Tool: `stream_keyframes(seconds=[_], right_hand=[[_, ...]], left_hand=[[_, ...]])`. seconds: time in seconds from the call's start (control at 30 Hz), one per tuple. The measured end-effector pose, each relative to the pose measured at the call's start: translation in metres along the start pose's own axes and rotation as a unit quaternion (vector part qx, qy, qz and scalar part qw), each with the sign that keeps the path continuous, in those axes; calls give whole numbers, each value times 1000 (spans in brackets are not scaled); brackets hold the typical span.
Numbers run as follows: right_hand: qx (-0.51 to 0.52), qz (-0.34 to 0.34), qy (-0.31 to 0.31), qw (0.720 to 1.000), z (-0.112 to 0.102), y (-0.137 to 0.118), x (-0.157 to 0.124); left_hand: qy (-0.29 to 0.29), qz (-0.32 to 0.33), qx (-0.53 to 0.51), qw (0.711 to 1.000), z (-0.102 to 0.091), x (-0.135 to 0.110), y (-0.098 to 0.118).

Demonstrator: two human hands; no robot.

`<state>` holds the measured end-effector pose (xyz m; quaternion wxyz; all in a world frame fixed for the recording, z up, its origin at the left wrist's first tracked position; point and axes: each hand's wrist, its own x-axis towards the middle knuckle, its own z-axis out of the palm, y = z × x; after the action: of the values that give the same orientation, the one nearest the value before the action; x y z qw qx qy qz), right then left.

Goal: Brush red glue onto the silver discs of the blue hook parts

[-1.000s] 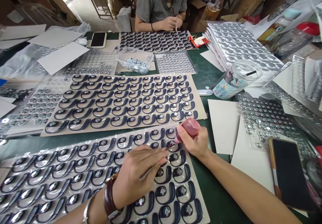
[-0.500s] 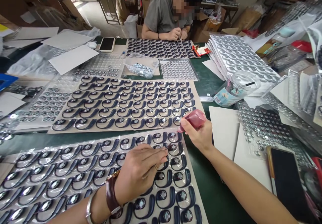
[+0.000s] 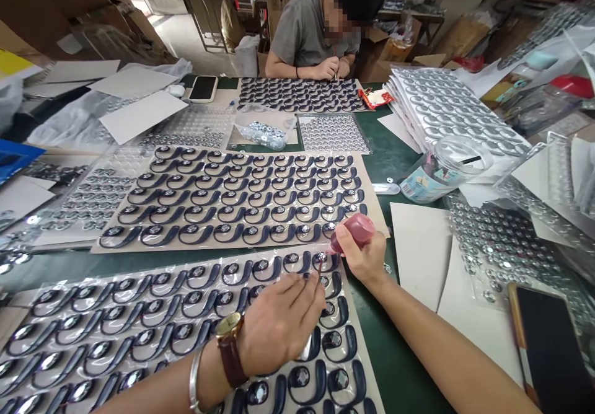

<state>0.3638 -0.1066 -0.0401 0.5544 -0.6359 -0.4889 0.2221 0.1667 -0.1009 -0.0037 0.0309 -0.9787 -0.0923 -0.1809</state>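
Observation:
My left hand (image 3: pixel 283 321), with a brown watch on the wrist, pinches a thin stick (image 3: pixel 320 271) whose tip touches a round piece at the top right corner of the near blister sheet (image 3: pixel 139 315). That sheet carries rows of dark blue hook-shaped parts with shiny round centres. My right hand (image 3: pixel 365 253) is closed round a small pink-red squeeze bottle (image 3: pixel 356 228), nozzle angled down to the left toward the same corner. A second filled sheet (image 3: pixel 242 197) lies just beyond.
A person in a grey shirt (image 3: pixel 302 30) sits across the green table over another sheet. A plastic jar (image 3: pixel 441 166) lies right. A phone (image 3: pixel 553 346) is at near right, another (image 3: pixel 203 88) far left. Stacked trays (image 3: pixel 446 110), white cards and bagged round pieces surround.
My left hand slid right and up along the near sheet, carrying the stick tip to the top corner piece. My right hand and bottle stayed near that corner. The camera tilted up slightly.

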Motion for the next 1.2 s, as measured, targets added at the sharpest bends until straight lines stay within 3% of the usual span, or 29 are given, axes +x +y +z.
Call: stream_keyframes(seconds=[0.27,1.2], right_hand=[[-25,-20,-7,999,1,-2,2],[-80,-51,40,995,0,-3,6]], left_hand=[[-16,63,89,994,4,-1,13],[0,55,80,995,4,-2,11]])
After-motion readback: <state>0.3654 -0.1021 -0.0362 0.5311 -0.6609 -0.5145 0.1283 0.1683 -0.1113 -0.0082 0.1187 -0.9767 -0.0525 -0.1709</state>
